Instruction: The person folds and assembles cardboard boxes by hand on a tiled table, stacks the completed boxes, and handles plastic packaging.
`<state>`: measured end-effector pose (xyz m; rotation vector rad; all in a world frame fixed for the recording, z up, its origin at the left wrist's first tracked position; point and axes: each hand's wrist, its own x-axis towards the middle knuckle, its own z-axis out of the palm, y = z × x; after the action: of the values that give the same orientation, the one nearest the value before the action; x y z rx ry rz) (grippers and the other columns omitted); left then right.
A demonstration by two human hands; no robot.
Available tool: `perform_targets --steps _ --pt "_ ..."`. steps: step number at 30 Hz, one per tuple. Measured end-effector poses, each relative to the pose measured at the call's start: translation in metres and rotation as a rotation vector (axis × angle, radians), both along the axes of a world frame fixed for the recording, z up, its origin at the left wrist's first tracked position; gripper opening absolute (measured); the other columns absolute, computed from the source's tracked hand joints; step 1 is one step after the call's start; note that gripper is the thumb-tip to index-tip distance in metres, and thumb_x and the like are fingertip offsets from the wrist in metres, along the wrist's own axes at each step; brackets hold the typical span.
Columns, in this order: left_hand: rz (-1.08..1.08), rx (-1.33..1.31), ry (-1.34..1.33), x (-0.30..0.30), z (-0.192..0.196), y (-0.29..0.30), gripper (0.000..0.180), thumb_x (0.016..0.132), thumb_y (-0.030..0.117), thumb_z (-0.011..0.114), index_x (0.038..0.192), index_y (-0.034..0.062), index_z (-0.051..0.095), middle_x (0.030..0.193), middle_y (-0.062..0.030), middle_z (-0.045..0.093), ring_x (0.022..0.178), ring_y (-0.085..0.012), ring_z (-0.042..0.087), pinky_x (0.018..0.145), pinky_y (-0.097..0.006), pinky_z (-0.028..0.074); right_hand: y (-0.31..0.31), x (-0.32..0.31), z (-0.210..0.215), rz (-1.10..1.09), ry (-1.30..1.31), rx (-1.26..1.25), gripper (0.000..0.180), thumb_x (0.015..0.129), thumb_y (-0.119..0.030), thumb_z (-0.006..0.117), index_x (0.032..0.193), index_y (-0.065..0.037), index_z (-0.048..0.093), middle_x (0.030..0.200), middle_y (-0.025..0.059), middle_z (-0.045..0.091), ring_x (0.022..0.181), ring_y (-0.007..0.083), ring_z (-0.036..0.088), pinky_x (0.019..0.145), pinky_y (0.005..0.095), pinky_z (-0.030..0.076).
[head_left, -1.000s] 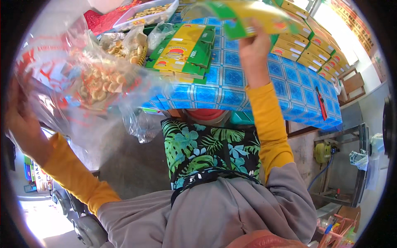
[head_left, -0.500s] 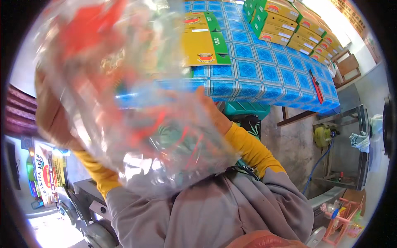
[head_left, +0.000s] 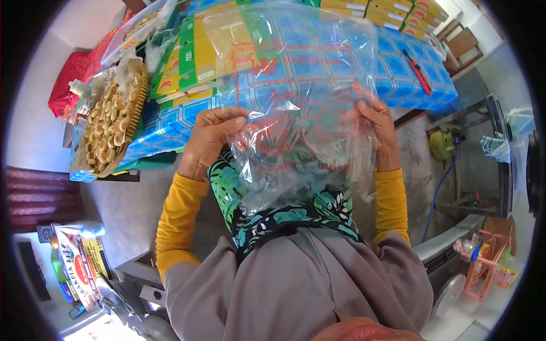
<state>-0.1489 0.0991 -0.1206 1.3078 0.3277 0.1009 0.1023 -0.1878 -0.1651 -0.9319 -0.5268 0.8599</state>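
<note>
A clear plastic bag (head_left: 301, 74) with red print is stretched out upright in front of my body. My left hand (head_left: 213, 133) pinches its left edge between thumb and fingers. On the opposite edge, my right hand (head_left: 380, 122) grips the film the same way. The bag looks flat, and the tablecloth and my patterned green and black skirt (head_left: 227, 193) show through it. Its lower part hangs crumpled over my lap.
A table with a blue checked cloth (head_left: 392, 82) stands ahead. On it are a woven tray (head_left: 133, 113) of small round pastries, flat yellow-green cartons (head_left: 193, 57), stacked boxes (head_left: 387, 11) and a red cutter (head_left: 418, 71). A green gas cylinder (head_left: 442, 145) sits under a metal stand at right.
The bag, earlier bunched and blurred at the left, is now spread flat in the middle. Both hands have moved to its side edges. My view has shifted, bringing the pastry tray into sight.
</note>
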Motion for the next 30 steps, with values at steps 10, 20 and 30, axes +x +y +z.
perform_targets --steps 10,20,30 --pt "0.117 0.252 -0.6 0.063 -0.037 -0.012 0.023 0.083 -0.013 0.046 0.073 -0.0017 0.064 0.076 -0.0045 0.063 0.067 -0.0116 0.058 0.062 -0.022 0.046 -0.077 0.038 -0.084 -0.296 0.001 -0.044 0.03 0.092 -0.019 0.056 0.112 0.0 0.067 0.1 0.0106 0.07 0.091 0.0193 0.067 0.078 0.0289 0.052" --pt "-0.076 -0.69 -0.395 0.091 -0.074 -0.018 0.063 0.092 0.008 0.057 0.148 0.0128 0.028 0.116 -0.0158 0.061 0.099 -0.0188 0.061 0.09 -0.033 0.048 -0.078 0.051 -0.021 -0.356 -0.964 -0.304 0.034 0.075 0.008 0.044 0.089 0.002 0.073 0.089 0.0102 0.072 0.087 0.0189 0.064 0.085 0.0286 0.045" --pt "0.051 0.731 -0.552 0.127 -0.074 -0.037 0.026 0.076 -0.002 0.074 0.1 0.0037 0.067 0.091 -0.0027 0.068 0.089 -0.0136 0.062 0.078 -0.032 0.051 -0.104 0.064 0.033 -0.089 -0.639 -0.223 0.041 0.078 -0.011 0.055 0.115 0.004 0.066 0.112 0.0122 0.068 0.105 0.0194 0.061 0.099 0.0303 0.04"
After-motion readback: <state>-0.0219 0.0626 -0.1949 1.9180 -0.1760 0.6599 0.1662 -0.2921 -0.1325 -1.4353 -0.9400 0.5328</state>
